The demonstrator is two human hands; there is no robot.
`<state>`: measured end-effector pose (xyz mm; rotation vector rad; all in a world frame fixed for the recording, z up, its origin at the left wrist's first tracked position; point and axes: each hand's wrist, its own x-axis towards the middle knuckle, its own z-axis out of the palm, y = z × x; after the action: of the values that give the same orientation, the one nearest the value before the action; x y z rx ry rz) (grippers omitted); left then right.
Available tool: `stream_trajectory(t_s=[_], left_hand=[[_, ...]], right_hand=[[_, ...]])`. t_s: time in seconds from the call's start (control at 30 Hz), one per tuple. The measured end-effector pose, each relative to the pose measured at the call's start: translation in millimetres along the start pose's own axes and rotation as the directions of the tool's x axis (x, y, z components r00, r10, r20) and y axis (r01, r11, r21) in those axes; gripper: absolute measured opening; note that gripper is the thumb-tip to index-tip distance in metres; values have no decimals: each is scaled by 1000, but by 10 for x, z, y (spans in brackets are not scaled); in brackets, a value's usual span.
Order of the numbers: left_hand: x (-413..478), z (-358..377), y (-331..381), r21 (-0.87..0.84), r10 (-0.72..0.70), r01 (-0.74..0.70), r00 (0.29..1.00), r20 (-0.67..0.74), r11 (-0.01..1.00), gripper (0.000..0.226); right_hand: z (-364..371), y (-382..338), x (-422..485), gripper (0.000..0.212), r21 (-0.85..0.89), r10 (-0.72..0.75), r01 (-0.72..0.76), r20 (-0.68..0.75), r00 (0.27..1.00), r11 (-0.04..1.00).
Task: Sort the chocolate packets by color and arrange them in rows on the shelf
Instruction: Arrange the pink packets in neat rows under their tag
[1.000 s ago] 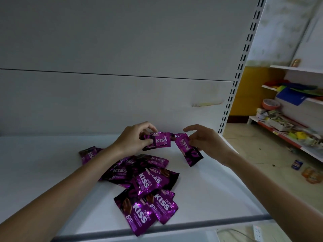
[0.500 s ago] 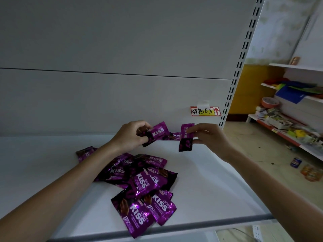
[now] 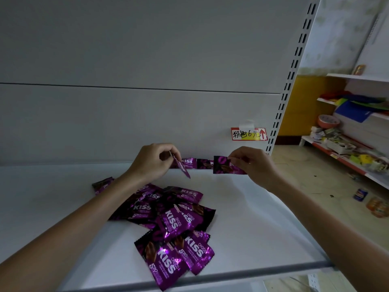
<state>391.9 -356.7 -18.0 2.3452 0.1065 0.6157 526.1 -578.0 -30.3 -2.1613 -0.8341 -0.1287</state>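
Purple row (image 3: 194, 163) begun beyond the pile (image 3: 168, 224).
Pile loose on shelf (image 3: 263, 228). Beyond it, left hand (image 3: 153, 163) pinches edge-on packet (image 3: 183, 169), right hand (image 3: 253, 165) pinches flat packet (image 3: 222, 165) by its end. Foil judged light, crinkly, slippery: grip crimped seams.

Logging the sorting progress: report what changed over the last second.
The right hand swung the right packet from slanting down to level, beside the back row. The left hand turned the left packet edge-on, tip down. Both still pinch; the pile stayed put.
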Motion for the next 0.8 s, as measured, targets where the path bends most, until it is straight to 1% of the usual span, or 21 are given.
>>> stream_trajectory(t_s=[0.03,0.07,0.1,0.13,0.17,0.23,0.4,0.57,0.63,0.8], left_hand=[[4,-14,12,-60,-41,43,999,35,997,17],[16,-30,14,-99,-85,92,993,78,991,22],[28,-43,10,-124,-121,135,987,109,983,34],[46,-50,-15,-118,-141,155,982,122,981,40],[57,-51,-36,-113,-147,158,984,105,981,37],[59,-56,-61,-59,-131,135,989,66,989,19],[-8,-140,-209,69,-119,109,981,150,992,43],[-146,-281,-342,114,-149,130,971,187,985,44],[-161,-344,-382,118,-158,138,971,177,983,45],[-62,-437,-529,129,-209,200,976,64,971,37]], right_hand=[[-4,16,4,15,2,-3,4,-11,1000,1000],[-10,34,11,15,6,-1,2,-20,1000,1000],[-16,47,20,16,15,8,-8,-23,1000,1000],[-21,56,27,17,35,23,-22,-21,1000,999],[-23,65,36,18,58,37,-36,-20,999,998],[-17,84,58,19,82,52,-50,-29,998,995],[-3,127,122,16,50,84,-81,-66,994,995],[16,179,169,15,5,128,-128,-79,989,992],[8,191,186,16,-8,149,-150,-89,985,989],[-29,223,232,18,-53,172,-180,-134,976,982]])
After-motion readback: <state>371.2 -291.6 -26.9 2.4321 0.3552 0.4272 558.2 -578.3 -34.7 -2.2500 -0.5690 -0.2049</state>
